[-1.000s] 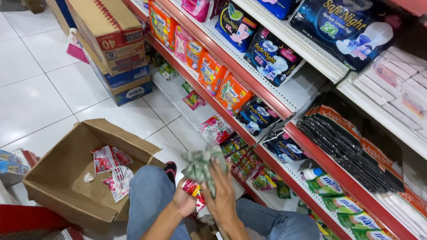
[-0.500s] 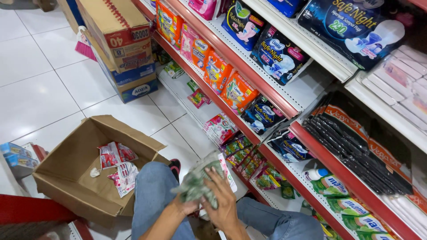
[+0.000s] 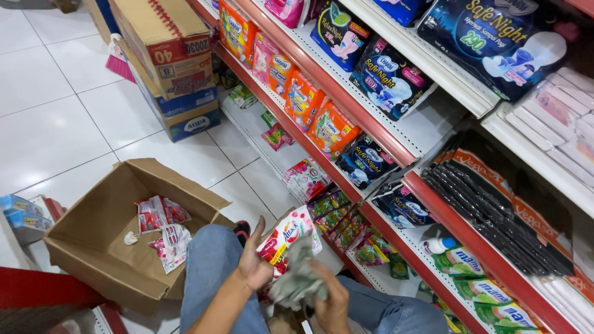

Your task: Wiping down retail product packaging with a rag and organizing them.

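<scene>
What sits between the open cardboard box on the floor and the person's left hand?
In the head view, the person's blue-jeaned knee lies between the open brown cardboard box and the left hand.

This is a shop aisle. Red-edged shelves (image 3: 396, 148) run along one side, packed with rows of packaged goods (image 3: 322, 117) facing outward. Stacked cardboard cartons (image 3: 167, 55) stand on the white tiled floor (image 3: 55, 124), and an open box (image 3: 117, 235) holds more packets.

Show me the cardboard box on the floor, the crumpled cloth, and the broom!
open cardboard box (image 3: 93, 247), head view, bare inner floor.
crumpled grey cloth (image 3: 299, 281), head view, its middle.
pink broom (image 3: 119, 64), head view, its bristles.
</scene>
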